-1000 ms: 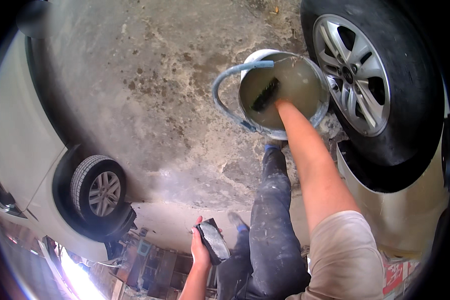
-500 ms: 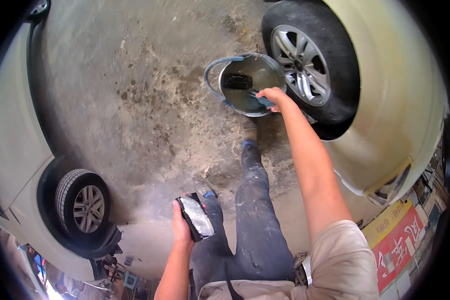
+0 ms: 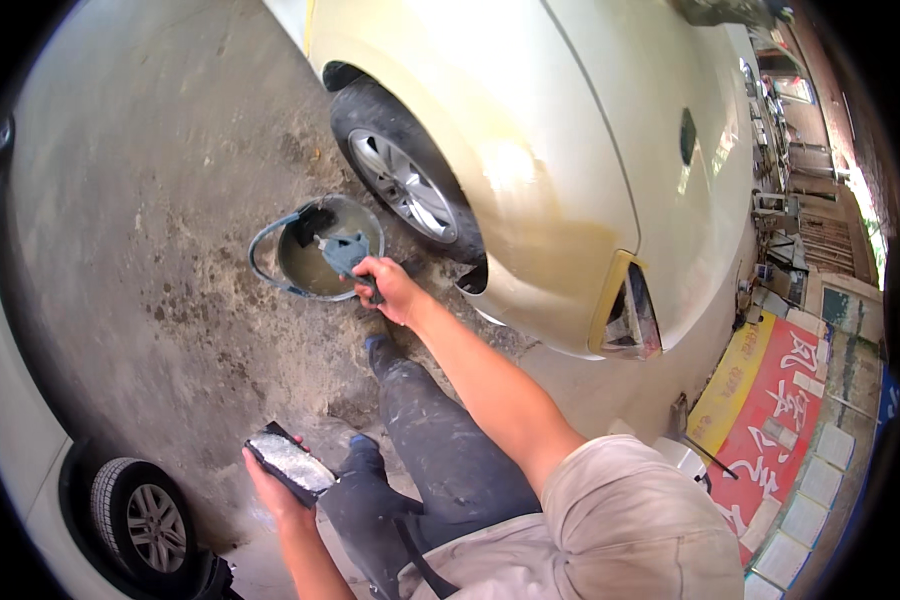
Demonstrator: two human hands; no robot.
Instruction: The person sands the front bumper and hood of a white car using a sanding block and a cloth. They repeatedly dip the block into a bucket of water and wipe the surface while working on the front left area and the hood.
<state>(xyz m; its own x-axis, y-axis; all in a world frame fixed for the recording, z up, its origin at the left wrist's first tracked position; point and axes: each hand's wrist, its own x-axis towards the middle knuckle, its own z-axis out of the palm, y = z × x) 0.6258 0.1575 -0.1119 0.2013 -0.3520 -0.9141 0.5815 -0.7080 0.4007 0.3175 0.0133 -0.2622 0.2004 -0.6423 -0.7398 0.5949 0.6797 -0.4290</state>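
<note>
My right hand grips a limp blue-grey rag, holding it above the bucket. Murky water fills the bucket, and a black block-like object lies at its far side. Lower down, my left hand holds a black block with a pale, whitish upper face. Its fingers wrap around the block's edges, some of them hidden beneath it.
A pale car with yellowish patches stands to the right, its front-most wheel close beside the bucket. Another car is on the left, with a wheel. A red and yellow banner lies at the lower right.
My right hand has lifted the rag up out of the bucket's water. The view has swung right, showing more of the pale car. My left hand still holds the block.
</note>
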